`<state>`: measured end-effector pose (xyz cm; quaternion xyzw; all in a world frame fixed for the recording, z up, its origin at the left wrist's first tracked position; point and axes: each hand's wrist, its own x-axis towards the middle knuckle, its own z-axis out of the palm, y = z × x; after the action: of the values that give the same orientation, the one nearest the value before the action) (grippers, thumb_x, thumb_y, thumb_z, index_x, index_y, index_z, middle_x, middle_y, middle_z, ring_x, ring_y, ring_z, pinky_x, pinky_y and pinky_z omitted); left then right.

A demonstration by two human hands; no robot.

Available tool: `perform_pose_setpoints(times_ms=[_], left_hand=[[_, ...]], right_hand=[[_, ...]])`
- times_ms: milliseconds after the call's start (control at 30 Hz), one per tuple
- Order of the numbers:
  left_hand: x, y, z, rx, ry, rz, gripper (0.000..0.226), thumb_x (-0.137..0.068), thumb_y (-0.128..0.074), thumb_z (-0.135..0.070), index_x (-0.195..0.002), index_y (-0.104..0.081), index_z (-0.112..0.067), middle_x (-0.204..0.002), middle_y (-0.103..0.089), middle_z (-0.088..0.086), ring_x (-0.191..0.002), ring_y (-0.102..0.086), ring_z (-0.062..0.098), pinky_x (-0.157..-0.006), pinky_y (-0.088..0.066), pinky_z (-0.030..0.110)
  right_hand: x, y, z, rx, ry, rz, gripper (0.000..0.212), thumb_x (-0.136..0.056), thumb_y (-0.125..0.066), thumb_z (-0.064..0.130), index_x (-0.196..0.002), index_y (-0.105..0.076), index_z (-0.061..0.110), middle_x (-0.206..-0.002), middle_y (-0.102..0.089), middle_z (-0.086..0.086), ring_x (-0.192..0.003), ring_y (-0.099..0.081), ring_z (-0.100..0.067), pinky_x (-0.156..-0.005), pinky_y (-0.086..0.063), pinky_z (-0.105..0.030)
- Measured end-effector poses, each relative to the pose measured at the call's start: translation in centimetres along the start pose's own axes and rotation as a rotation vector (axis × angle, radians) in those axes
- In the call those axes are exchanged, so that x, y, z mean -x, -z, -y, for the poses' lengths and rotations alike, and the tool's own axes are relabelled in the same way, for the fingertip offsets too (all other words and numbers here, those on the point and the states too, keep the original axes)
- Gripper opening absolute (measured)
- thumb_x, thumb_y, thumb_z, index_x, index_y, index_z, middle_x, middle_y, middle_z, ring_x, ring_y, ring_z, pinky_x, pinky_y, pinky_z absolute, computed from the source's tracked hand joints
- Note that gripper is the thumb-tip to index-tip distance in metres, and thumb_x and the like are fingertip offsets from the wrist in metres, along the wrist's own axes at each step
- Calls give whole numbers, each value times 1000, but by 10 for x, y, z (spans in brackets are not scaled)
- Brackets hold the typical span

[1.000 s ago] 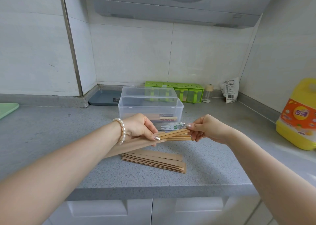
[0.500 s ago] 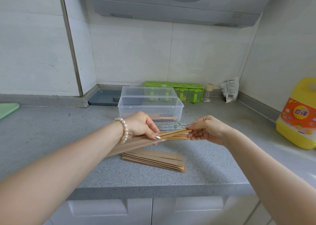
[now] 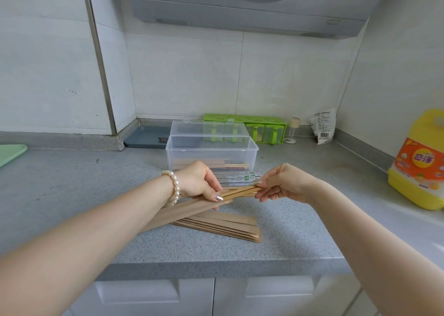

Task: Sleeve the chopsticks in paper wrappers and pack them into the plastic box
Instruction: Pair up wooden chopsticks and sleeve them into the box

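Observation:
My left hand [image 3: 200, 182] pinches the mouth of a brown paper wrapper [image 3: 185, 211] that slants down to the left under my forearm. My right hand [image 3: 280, 183] grips the outer ends of a pair of wooden chopsticks [image 3: 242, 192], whose other ends sit inside the wrapper's mouth. Behind my hands lie several metal chopsticks [image 3: 236, 178] on the counter. The clear plastic box [image 3: 211, 153] stands open just beyond, with a few sleeved chopsticks inside. A stack of empty paper wrappers [image 3: 223, 226] lies on the counter in front.
A yellow detergent jug [image 3: 419, 162] stands at the right. Along the back wall are a green spice rack [image 3: 252, 128], a small jar [image 3: 292, 130], a white packet [image 3: 323, 128] and a grey tray [image 3: 146, 136]. A green board [image 3: 9, 153] lies far left. The counter's front edge is close.
My right hand has pushed the wooden chopsticks a little further left into the wrapper. My left hand holds the wrapper almost still.

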<state>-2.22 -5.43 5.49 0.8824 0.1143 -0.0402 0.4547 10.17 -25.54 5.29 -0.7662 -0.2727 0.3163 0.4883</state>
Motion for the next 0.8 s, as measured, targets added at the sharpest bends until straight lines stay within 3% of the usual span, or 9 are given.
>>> perform_pose_setpoints(times_ms=[133, 267, 367, 467, 600, 667, 733, 800], left_hand=[[0, 5, 2, 10, -12, 43, 13, -76, -70, 2, -85, -70, -7, -64, -71, 1, -72, -69, 15, -57, -52, 15], [-3, 8, 4, 36, -15, 51, 13, -76, -70, 3, -86, -70, -5, -66, -72, 3, -73, -71, 19, -68, -58, 23], [-6, 10, 6, 107, -14, 44, 13, -76, -68, 4, -81, -71, -8, -70, -73, 7, -71, -71, 19, -71, -57, 27], [-11, 13, 4, 157, -37, 29, 13, -77, -67, 6, -81, -68, -6, -70, -73, 8, -70, -71, 21, -69, -57, 28], [-18, 25, -5, 119, -77, -20, 15, -77, -67, 7, -84, -64, -5, -66, -71, 8, -64, -70, 18, -64, -56, 23], [-22, 33, -11, 101, -84, -38, 16, -77, -69, 3, -88, -63, -8, -71, -72, 6, -72, -70, 18, -69, -56, 23], [-27, 47, -17, -24, -90, -134, 17, -78, -73, -12, -92, -64, -14, -84, -70, 1, -89, -67, 19, -81, -52, 27], [-37, 68, -17, -177, -104, -350, 22, -78, -73, -30, -94, -63, -19, -93, -66, -3, -92, -63, 15, -84, -46, 27]], right_hand=[[-1, -6, -1, 182, 74, -52, 17, -85, -65, 19, -83, -71, 3, -70, -73, -4, -60, -67, -11, -57, -48, -20], [-5, -14, -2, 271, 103, -121, 17, -87, -63, 20, -79, -70, 6, -64, -71, 1, -53, -64, -7, -53, -48, -16], [-7, -15, -2, -31, 87, -176, 11, -84, -65, 13, -82, -69, 3, -70, -71, -8, -56, -65, -13, -59, -54, -21], [-10, -14, -1, -333, 84, -196, 7, -83, -65, 7, -84, -68, 1, -73, -72, -11, -59, -67, -17, -54, -53, -22], [-17, -15, 7, -407, 113, -233, 8, -82, -66, 7, -85, -67, 0, -73, -72, -11, -60, -68, -17, -54, -53, -21], [-24, -13, 16, -424, 137, -271, 6, -83, -65, 5, -84, -66, -1, -70, -71, -11, -57, -68, -16, -53, -53, -21], [-32, -8, 27, -445, 161, -314, 5, -85, -63, 3, -84, -65, -2, -65, -71, -10, -54, -68, -15, -52, -53, -21], [-42, 4, 36, -491, 181, -399, 5, -86, -61, 2, -82, -64, 0, -60, -70, -8, -52, -67, -14, -50, -53, -20]])
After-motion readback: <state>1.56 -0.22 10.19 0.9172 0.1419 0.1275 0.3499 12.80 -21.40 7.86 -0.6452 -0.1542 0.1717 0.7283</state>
